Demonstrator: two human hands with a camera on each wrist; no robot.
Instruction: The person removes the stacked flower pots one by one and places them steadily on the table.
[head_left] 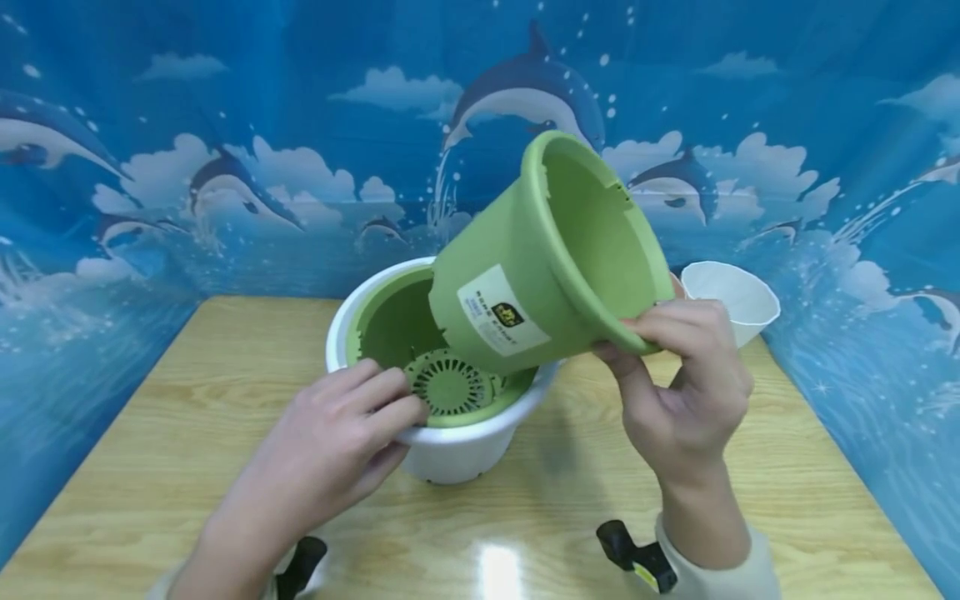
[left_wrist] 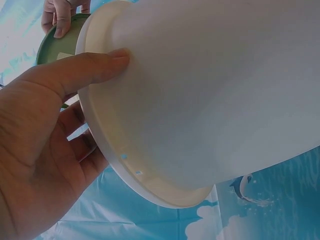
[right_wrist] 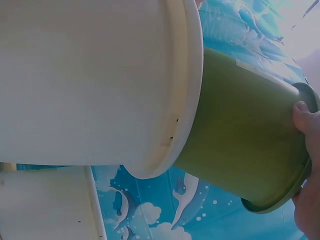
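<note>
My right hand (head_left: pixel 686 375) grips the rim of a green flower pot (head_left: pixel 487 250), thumb on one side and fingers on the other. That pot is tilted, its mouth up to the right and its base over the larger pots; a white label (head_left: pixel 502 311) is on its side. Below it, a white flower pot (head_left: pixel 461 454) stands on the table with another green flower pot (head_left: pixel 390 312) nested in it, slotted base showing. My left hand (head_left: pixel 348 425) holds the white pot's near-left rim, its thumb (left_wrist: pixel 95 70) against the outer wall and its fingers over the edge.
A smaller white pot (head_left: pixel 731 300) stands at the back right of the wooden table (head_left: pixel 187 400), with a brownish edge beside it. A blue dolphin-print curtain (head_left: pixel 300 108) closes off the back and sides. Black wrist straps (head_left: pixel 637 557) sit near both cuffs.
</note>
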